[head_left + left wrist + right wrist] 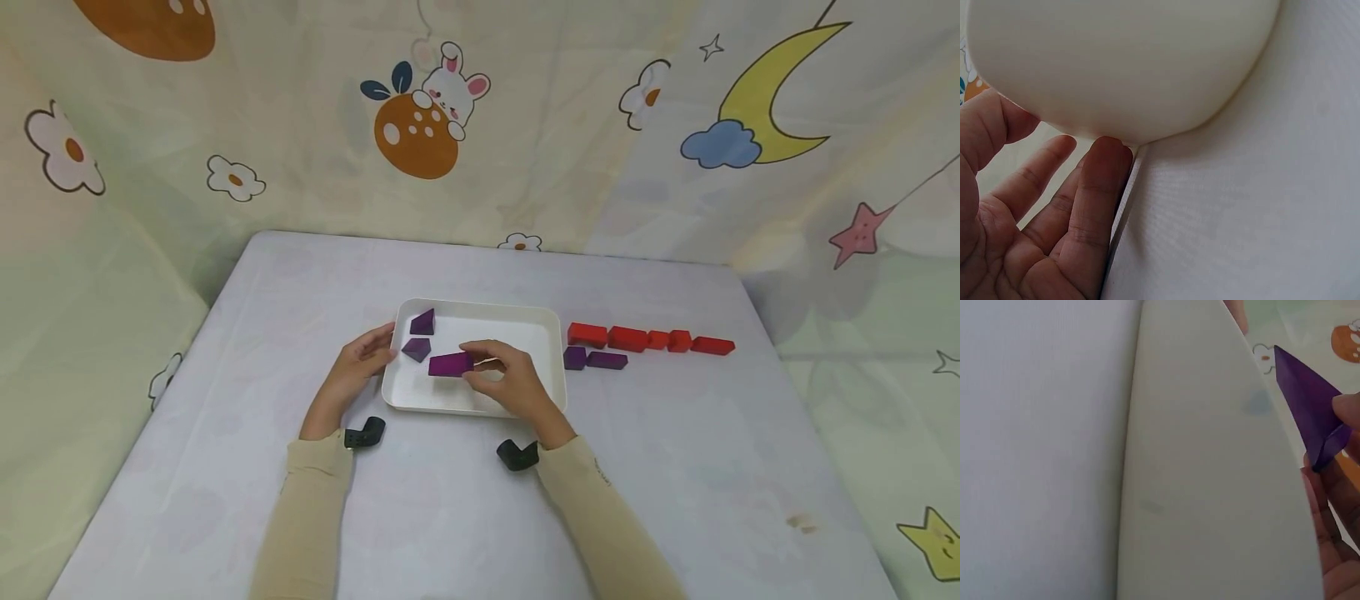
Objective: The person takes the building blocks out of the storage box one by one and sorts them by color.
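In the head view a white tray (495, 321) lies on the table with two purple blocks, one (423, 322) near its far left corner and another (417, 349) just below. My right hand (510, 379) pinches a larger purple block (448, 365) by its right end over the tray; the right wrist view shows this block (1310, 403) between thumb and fingers. My left hand (360, 367) touches the tray's left edge. The left wrist view has the left hand (1041, 212) with its thumb and fingertips against the tray's side (1122, 75), fingers fairly straight.
Right of the tray stretches a row of several red blocks (627, 338). In front of that row lie two purple blocks, one (574, 358) beside the tray and a longer one (607, 361). Black wrist devices (365, 433) sit at both cuffs.
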A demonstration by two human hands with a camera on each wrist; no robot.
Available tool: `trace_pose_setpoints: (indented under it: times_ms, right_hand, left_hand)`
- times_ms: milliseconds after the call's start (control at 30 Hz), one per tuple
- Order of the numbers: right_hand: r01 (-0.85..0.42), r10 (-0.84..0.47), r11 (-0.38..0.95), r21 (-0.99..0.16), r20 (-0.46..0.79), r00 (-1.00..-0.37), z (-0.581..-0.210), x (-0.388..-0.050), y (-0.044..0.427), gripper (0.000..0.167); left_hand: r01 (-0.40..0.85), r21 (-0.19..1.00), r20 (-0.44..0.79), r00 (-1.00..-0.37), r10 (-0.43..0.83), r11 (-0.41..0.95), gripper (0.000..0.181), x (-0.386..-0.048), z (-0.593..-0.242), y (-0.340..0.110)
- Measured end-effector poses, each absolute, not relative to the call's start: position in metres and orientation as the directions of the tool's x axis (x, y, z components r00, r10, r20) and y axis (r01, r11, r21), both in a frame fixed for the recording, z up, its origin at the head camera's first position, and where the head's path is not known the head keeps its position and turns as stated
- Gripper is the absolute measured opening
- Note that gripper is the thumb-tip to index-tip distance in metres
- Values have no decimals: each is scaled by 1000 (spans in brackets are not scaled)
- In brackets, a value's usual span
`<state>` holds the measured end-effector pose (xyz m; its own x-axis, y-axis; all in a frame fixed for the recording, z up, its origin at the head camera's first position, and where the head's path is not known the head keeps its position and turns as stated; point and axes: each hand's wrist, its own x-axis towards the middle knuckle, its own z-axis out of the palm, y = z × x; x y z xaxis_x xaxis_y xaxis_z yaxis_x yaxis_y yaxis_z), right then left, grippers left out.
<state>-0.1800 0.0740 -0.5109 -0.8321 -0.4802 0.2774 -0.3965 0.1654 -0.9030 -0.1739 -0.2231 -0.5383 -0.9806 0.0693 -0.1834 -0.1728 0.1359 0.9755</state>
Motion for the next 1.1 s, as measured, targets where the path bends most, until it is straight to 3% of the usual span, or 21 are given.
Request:
trace_pose_setpoints:
  times_ms: [133, 300, 533, 733, 1100]
  right_hand:
    - [-433, -480, 99, -896, 338, -810, -508, -181, 100, 39]
    - [-441, -467, 131, -888, 338, -818, -504, -180, 137, 42]
    - [-431, -368, 279, -858, 318, -873, -501, -180, 188, 45]
    - [-330, -240, 420, -845, 248, -939, -495, -178, 230, 43]
    - [-297, -136, 546, -783, 267, -954, -498, -175, 292, 43]
  left_hand:
    - [-180, 974, -191, -979, 69, 139, 61, -175, -539, -222]
    - [-196, 968, -208, -976, 63, 157, 60, -175, -538, -221]
    - [-191, 969, -204, -977, 68, 156, 60, -175, -538, -222]
    - [-199, 969, -211, -975, 65, 148, 60, -174, -537, -223]
    - [-198, 964, -211, -976, 57, 175, 60, -173, -533, -222]
